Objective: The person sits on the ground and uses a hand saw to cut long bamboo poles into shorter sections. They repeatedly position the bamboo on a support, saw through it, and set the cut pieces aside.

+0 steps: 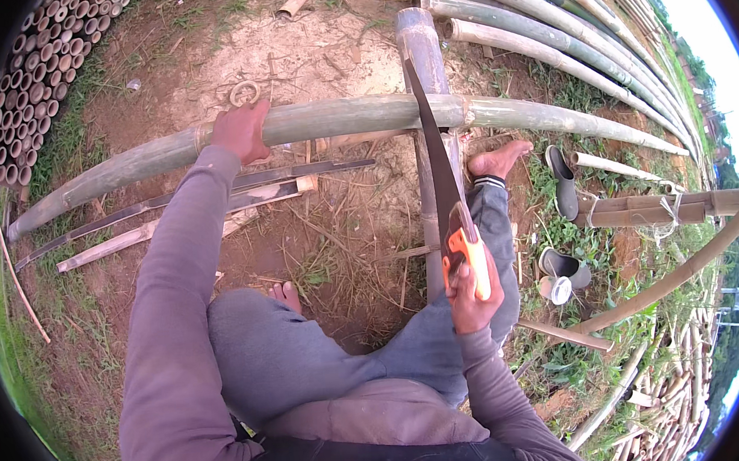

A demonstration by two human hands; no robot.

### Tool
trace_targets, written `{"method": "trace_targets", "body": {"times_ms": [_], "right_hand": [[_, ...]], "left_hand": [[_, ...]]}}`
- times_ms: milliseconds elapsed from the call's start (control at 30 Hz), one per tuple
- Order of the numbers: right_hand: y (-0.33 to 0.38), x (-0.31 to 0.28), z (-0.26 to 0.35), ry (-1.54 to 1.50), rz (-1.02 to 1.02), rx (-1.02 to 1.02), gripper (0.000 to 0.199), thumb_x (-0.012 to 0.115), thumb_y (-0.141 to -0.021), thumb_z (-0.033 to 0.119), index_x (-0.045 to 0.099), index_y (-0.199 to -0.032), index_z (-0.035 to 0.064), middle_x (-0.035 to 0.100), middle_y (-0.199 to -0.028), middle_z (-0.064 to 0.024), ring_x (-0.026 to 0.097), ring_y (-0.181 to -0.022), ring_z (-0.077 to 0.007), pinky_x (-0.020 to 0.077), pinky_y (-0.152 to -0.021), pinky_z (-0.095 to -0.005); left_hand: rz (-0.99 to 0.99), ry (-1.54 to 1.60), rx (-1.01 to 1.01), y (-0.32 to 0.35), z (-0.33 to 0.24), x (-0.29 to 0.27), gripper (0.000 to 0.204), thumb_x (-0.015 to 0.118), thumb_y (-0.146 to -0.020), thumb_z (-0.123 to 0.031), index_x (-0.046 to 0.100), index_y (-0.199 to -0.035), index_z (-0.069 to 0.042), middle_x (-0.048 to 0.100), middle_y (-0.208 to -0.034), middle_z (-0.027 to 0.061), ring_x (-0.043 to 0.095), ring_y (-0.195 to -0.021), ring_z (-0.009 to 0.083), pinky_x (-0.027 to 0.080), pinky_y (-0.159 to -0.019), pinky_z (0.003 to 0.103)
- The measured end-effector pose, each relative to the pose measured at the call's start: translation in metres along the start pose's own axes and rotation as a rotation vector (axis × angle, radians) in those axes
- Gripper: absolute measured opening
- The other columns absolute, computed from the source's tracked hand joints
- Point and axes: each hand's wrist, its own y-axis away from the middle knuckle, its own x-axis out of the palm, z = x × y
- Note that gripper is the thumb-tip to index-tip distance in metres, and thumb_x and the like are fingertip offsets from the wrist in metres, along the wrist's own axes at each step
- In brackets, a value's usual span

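Note:
A long green bamboo pole lies crosswise on a thicker bamboo log that runs away from me. My left hand presses down on the pole, left of the crossing. My right hand grips the orange handle of a hand saw. The saw's dark blade reaches up and its tip rests on the pole near the crossing. My bare right foot sits beside the log, and my left foot shows by my knee.
Split bamboo strips lie on the dirt below the pole. Stacked cut bamboo ends fill the upper left. More long poles lie at the upper right. Rubber boots and a cup rest in the grass on the right.

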Motion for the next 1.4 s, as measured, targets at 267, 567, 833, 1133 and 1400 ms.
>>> {"method": "trace_targets", "body": {"times_ms": [267, 567, 833, 1133, 1400], "right_hand": [[-0.125, 0.069, 0.013, 0.059, 0.062, -0.160, 0.035, 0.069, -0.106, 0.015, 0.065, -0.135, -0.0055, 0.073, -0.106, -0.0047, 0.061, -0.074, -0.0053, 0.0495, -0.063, -0.0209], [0.019, -0.006, 0.006, 0.011, 0.030, 0.037, 0.062, 0.069, -0.106, 0.034, 0.052, -0.149, -0.0058, 0.072, -0.116, -0.0115, 0.061, -0.070, -0.0060, 0.0519, -0.061, -0.0208], [-0.120, 0.056, -0.006, 0.013, 0.107, -0.197, 0.046, 0.071, -0.104, 0.019, 0.061, -0.140, -0.0072, 0.073, -0.111, -0.0074, 0.063, -0.080, -0.0074, 0.0531, -0.068, -0.0231], [0.022, -0.011, 0.003, 0.043, 0.062, -0.011, 0.057, 0.069, -0.106, 0.029, 0.054, -0.147, -0.0078, 0.071, -0.126, -0.0151, 0.071, -0.097, -0.0151, 0.0579, -0.074, -0.0239], [-0.134, 0.060, 0.000, 0.026, 0.127, -0.107, 0.041, 0.070, -0.105, 0.019, 0.064, -0.136, -0.0078, 0.074, -0.115, -0.0102, 0.067, -0.090, -0.0098, 0.0550, -0.076, -0.0252]], "left_hand": [[-0.011, -0.036, 0.010, -0.004, 0.000, 0.002, 0.080, 0.091, -0.068, -0.031, 0.056, -0.138, -0.014, 0.069, -0.118, 0.0163, 0.068, -0.114, 0.0387, 0.053, -0.100, 0.050], [0.027, 0.001, -0.006, -0.002, -0.001, -0.003, 0.072, 0.094, -0.070, -0.030, 0.056, -0.129, -0.015, 0.069, -0.121, 0.0147, 0.067, -0.118, 0.0364, 0.050, -0.104, 0.052], [-0.026, -0.012, -0.007, 0.000, -0.004, -0.001, 0.069, 0.093, -0.071, -0.030, 0.057, -0.127, -0.014, 0.069, -0.120, 0.0139, 0.067, -0.119, 0.0358, 0.050, -0.103, 0.051], [-0.011, -0.005, 0.010, -0.001, 0.002, 0.003, 0.072, 0.093, -0.070, -0.030, 0.055, -0.130, -0.015, 0.070, -0.118, 0.0134, 0.068, -0.117, 0.0360, 0.050, -0.103, 0.052], [-0.027, 0.001, -0.008, 0.000, -0.003, 0.001, 0.071, 0.093, -0.070, -0.029, 0.056, -0.129, -0.015, 0.069, -0.120, 0.0144, 0.068, -0.118, 0.0370, 0.050, -0.103, 0.052]]}}
